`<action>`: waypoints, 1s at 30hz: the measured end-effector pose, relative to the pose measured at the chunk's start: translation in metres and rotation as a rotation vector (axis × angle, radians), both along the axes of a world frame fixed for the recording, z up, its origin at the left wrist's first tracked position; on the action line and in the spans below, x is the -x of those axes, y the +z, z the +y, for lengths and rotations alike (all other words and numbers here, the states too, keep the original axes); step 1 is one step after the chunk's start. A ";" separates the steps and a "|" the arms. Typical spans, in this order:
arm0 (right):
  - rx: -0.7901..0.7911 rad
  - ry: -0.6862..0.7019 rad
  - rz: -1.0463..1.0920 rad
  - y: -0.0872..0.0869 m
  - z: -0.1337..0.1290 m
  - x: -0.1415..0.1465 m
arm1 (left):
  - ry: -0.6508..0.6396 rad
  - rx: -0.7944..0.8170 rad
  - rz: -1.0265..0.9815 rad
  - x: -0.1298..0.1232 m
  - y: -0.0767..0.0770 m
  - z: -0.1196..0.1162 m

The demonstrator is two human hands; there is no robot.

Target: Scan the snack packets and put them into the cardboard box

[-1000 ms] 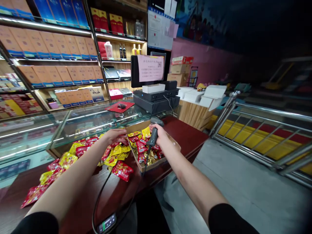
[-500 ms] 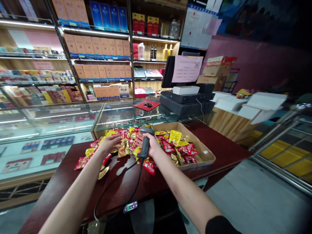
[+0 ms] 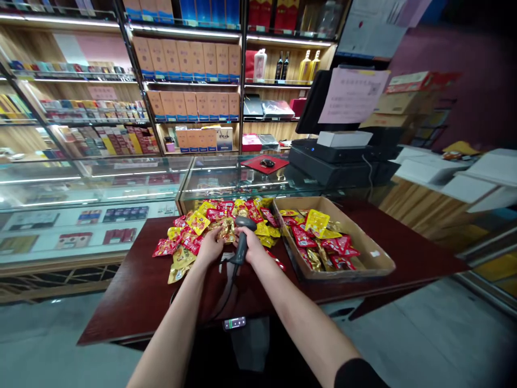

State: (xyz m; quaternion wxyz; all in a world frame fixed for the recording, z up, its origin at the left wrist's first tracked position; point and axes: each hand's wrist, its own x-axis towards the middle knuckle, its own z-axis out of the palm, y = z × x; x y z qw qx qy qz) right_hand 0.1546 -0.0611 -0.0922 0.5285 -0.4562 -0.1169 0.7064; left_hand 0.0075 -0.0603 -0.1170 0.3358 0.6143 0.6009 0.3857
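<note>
So the back wall was all lit shelving (image 3: 183,82), with rows of tan boxes with blue bottoms (image 3: 189,59) and some blue boxes (image 3: 205,11) up top. Right of those stood a pair of dark bottles (image 3: 279,67) beside two gold-coloured ones (image 3: 309,67). In front ran a glass display counter (image 3: 153,180), and a black mouse (image 3: 267,163) sat on a red mat (image 3: 254,163) on the glass. Next to that was a black monitor (image 3: 313,102) with a pink-ish printed sheet (image 3: 351,97) over its front, plus a small white box (image 3: 344,139) on the black unit (image 3: 331,167) below. Way off right, cardboard boxes (image 3: 398,102) were stacked near a pink wall (image 3: 476,59), kinda blurry.
</note>
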 end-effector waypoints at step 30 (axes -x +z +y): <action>-0.263 0.057 0.189 0.010 -0.093 -0.033 | -0.001 0.271 -0.761 -0.020 0.039 -0.054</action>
